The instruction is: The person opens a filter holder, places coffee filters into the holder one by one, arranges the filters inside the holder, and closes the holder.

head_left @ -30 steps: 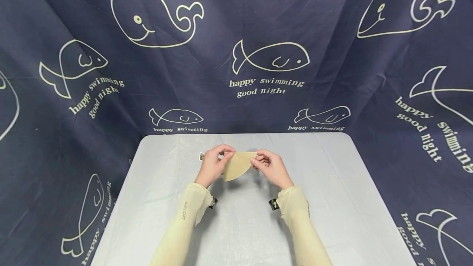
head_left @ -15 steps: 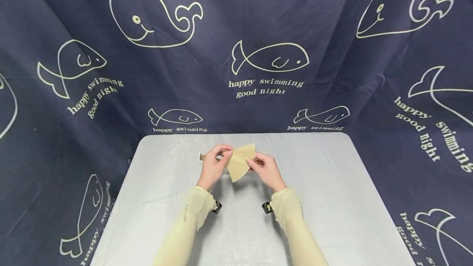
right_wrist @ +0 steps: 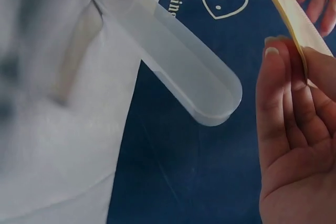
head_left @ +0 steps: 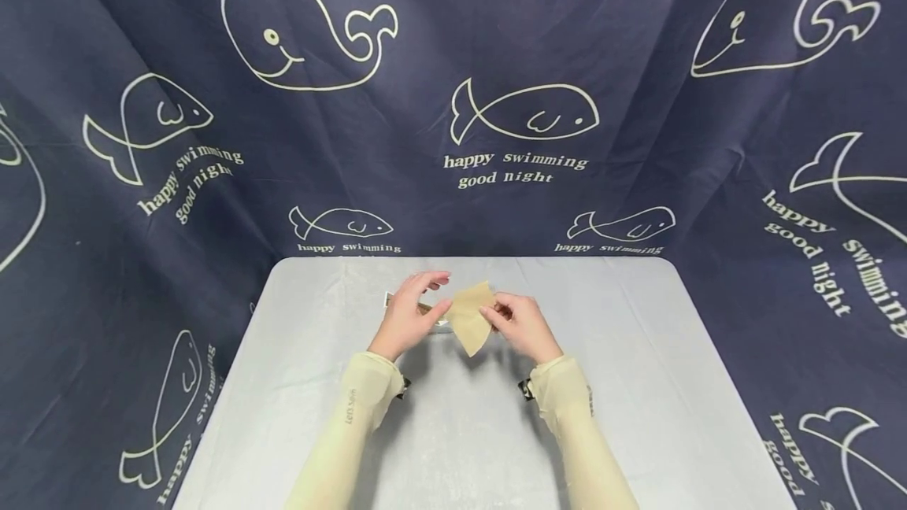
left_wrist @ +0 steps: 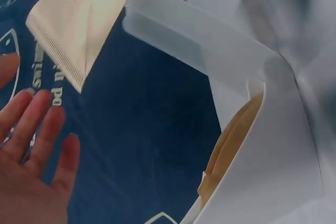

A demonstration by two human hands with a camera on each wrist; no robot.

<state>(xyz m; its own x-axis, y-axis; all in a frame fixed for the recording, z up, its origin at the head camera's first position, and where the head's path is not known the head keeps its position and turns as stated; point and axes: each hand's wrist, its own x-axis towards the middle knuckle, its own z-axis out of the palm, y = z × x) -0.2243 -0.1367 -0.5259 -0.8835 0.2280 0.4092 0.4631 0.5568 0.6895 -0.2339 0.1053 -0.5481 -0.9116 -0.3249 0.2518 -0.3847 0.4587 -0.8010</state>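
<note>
A tan paper coffee filter (head_left: 471, 319), cone-shaped with a crimped seam, hangs above the far part of the table in the head view. My right hand (head_left: 523, 327) pinches its right side between thumb and fingers; the right wrist view shows the filter's edge (right_wrist: 286, 9) between them. My left hand (head_left: 409, 313) is at the filter's left, fingers spread and thumb tip close to the paper. In the left wrist view those fingers (left_wrist: 39, 129) are apart from the filter. Behind the left hand, a white holder (left_wrist: 273, 150) contains more tan filters (left_wrist: 231, 145).
A translucent, round-ended strip (right_wrist: 173, 56) extends from beside the white holder. The holder's contents are partly hidden by my left hand in the head view. A pale cloth-covered table (head_left: 468, 447) lies below, with a dark blue printed curtain (head_left: 397, 171) around it.
The filter has turned and shifted slightly right in my right hand. My left hand has let go of its left side, and its fingers have spread.
</note>
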